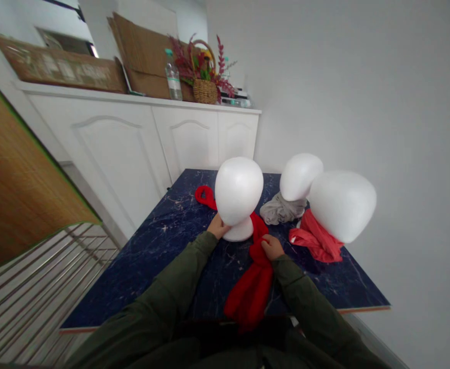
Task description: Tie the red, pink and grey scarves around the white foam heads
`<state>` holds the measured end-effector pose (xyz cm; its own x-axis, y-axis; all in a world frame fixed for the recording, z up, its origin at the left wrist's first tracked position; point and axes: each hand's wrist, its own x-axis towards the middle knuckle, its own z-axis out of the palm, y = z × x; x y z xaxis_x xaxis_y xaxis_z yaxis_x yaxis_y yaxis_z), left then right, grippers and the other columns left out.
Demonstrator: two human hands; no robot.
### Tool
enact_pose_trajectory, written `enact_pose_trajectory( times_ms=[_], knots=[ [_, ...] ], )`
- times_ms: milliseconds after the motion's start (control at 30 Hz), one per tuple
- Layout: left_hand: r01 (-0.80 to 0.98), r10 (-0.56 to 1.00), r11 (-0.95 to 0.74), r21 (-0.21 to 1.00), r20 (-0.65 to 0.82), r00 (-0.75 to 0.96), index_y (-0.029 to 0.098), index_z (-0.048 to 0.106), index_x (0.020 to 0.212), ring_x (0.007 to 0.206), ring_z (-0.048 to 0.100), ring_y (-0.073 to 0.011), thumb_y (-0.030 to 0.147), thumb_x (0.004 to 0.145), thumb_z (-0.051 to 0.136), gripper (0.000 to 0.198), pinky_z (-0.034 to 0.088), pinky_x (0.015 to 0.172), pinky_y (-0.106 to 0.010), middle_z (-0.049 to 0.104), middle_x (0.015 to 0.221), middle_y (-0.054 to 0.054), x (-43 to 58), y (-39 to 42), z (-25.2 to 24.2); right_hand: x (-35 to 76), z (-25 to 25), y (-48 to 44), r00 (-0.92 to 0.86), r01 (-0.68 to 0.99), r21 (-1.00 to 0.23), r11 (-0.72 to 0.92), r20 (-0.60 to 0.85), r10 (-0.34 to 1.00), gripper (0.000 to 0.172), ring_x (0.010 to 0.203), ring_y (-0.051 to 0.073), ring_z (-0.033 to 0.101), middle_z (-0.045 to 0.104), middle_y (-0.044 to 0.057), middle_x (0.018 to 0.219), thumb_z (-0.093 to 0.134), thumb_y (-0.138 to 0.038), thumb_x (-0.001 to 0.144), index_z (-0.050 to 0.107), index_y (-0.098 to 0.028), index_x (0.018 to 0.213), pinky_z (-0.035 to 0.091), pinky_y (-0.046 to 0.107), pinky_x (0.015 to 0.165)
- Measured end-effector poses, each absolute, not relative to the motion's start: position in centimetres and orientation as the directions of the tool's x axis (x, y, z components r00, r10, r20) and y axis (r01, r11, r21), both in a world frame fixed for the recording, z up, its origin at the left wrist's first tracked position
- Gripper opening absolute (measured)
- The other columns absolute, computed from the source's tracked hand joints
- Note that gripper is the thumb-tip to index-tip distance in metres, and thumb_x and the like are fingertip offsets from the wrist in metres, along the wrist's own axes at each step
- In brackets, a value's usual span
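Note:
A white foam mannequin head [239,190] stands upright on its round base in the middle of the blue marbled table [163,215]. A red scarf [251,297] runs behind its neck. One end of the scarf lies at the far left, and the other reaches towards me over the near table edge. My left hand [218,226] is at the left of the neck, holding the mannequin head, with its fingertips partly hidden. Closed on the red scarf at the right of the base is my right hand [272,247].
Two more white mannequin heads [301,177] stand to the right, one with a grey scarf [282,209], the other with a coral scarf [314,238]. A metal rack [48,282] is at the left. White cabinets [194,133] behind carry boxes, a bottle [173,77] and a flower basket [205,91].

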<state>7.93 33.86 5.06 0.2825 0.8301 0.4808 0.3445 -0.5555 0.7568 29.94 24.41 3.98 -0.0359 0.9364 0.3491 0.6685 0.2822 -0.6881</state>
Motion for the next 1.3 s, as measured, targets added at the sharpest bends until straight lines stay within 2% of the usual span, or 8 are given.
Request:
enact_pose_trajectory(
  times_ms=[100,400,600,700,800,967,1100,1300],
  knots=[
    [0.439,0.83,-0.557,0.705,0.483,0.277,0.01,0.039,0.124,0.119,0.039,-0.0286,0.045,0.052,0.069,0.085,0.029,0.101,-0.043,0.049,0.123,-0.014,8.2,32.9,5.6,29.9,4.0,24.2,-0.084,0.655,-0.687,0.316,0.349,0.933,0.014,0.058,0.014,0.043,0.044,0.0,0.054,0.034,-0.023,0.065,0.037,-0.02,0.052,0.034,0.025,0.058],
    [0.601,0.831,-0.52,0.607,0.523,0.191,0.01,0.04,0.121,0.118,0.04,-0.0291,0.043,0.053,0.067,0.08,0.032,0.099,-0.041,0.05,0.121,-0.014,6.6,32.7,7.1,28.5,4.8,21.8,-0.302,0.609,-0.623,0.491,0.39,0.87,0.013,0.067,0.016,0.047,0.051,0.003,0.065,0.035,-0.017,0.065,0.047,-0.018,0.06,0.037,0.027,0.067],
    [0.841,0.831,-0.1,0.532,0.51,-0.224,0.006,0.043,0.113,0.108,0.046,-0.034,0.05,0.051,0.062,0.079,0.036,0.092,-0.042,0.052,0.113,-0.019,-2.5,34.9,8.8,27.7,4.9,20.3,-0.289,0.566,-0.674,0.475,0.378,0.88,0.016,0.07,0.017,0.05,0.055,0.005,0.069,0.034,-0.017,0.065,0.051,-0.018,0.065,0.039,0.029,0.07],
    [0.804,0.771,0.125,0.582,0.453,-0.448,0.002,0.037,0.117,0.107,0.046,-0.0365,0.055,0.053,0.059,0.086,0.036,0.09,-0.044,0.05,0.113,-0.022,-5.9,35.7,8.8,26.5,4.9,19.1,-0.182,0.517,-0.759,0.395,0.353,0.918,0.02,0.074,0.017,0.053,0.058,0.005,0.073,0.035,-0.016,0.064,0.054,-0.017,0.071,0.041,0.029,0.072],
    [0.744,0.741,0.222,0.63,0.388,-0.549,-0.002,0.032,0.119,0.106,0.046,-0.0369,0.057,0.056,0.057,0.09,0.036,0.089,-0.045,0.049,0.111,-0.024,-7.0,36.5,8.6,24.6,5.0,17.9,-0.2,0.456,-0.796,0.399,0.345,0.917,0.02,0.075,0.017,0.055,0.06,0.005,0.075,0.037,-0.015,0.062,0.055,-0.018,0.071,0.041,0.028,0.072],
    [0.786,0.776,0.187,0.59,0.402,-0.486,0.002,0.033,0.119,0.106,0.045,-0.0374,0.055,0.054,0.059,0.088,0.035,0.089,-0.047,0.05,0.11,-0.022,-6.3,37.9,8.4,23.0,5.3,17.4,-0.384,0.454,-0.701,0.549,0.403,0.831,0.015,0.077,0.017,0.054,0.059,0.004,0.078,0.044,-0.012,0.055,0.053,-0.018,0.065,0.041,0.028,0.073],
    [0.82,0.787,0.123,0.56,0.448,-0.424,0.003,0.029,0.123,0.111,0.041,-0.0367,0.053,0.058,0.058,0.088,0.033,0.092,-0.048,0.046,0.116,-0.023,-6.1,38.6,7.8,23.5,5.7,17.7,-0.327,0.472,-0.699,0.538,0.427,0.843,0.019,0.094,0.019,0.053,0.059,0.007,0.098,0.047,-0.012,0.055,0.055,-0.019,0.071,0.039,0.032,0.085],
    [0.791,0.831,0.061,0.609,0.408,-0.378,-0.001,0.03,0.122,0.115,0.036,-0.0376,0.049,0.062,0.058,0.083,0.027,0.098,-0.048,0.041,0.12,-0.026,-6.1,38.4,7.2,24.1,6.2,17.0,-0.258,0.503,-0.662,0.556,0.499,0.827,0.036,0.113,0.024,0.04,0.046,0.01,0.121,0.044,-0.016,0.058,0.057,-0.018,0.092,0.029,0.04,0.096]
  ],
)
